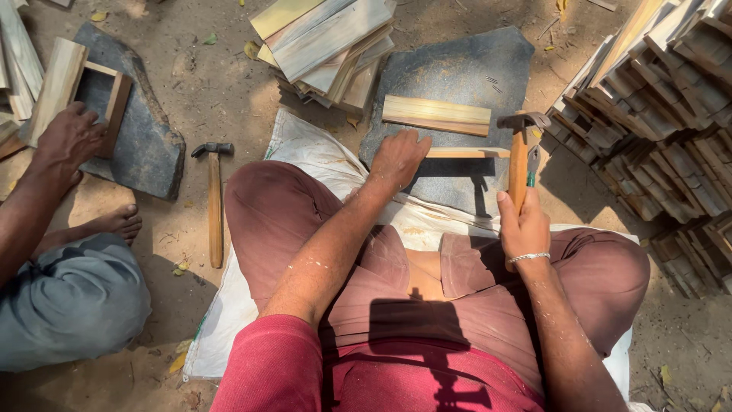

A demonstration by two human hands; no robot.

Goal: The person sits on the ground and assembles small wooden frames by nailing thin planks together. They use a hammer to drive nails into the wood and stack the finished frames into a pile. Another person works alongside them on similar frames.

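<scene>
The thin strip (467, 152) lies across the near half of the stone slab (457, 76), and the left hand (398, 158) presses down on its left end, fingers together. The right hand (523, 227) is clamped on the wooden handle of a hammer (519, 156), whose head hangs over the strip's right end. A wider plank (436, 115) lies on the slab just beyond the strip. The person sits cross-legged on a white sack (305, 152) at the slab's near edge. A second hammer (214, 200) lies on the dirt (left of the sack). Wood stacks (656, 114) stand right of the slab. A co-worker's hand (69, 137) rests on a wooden frame (84, 91).
</scene>
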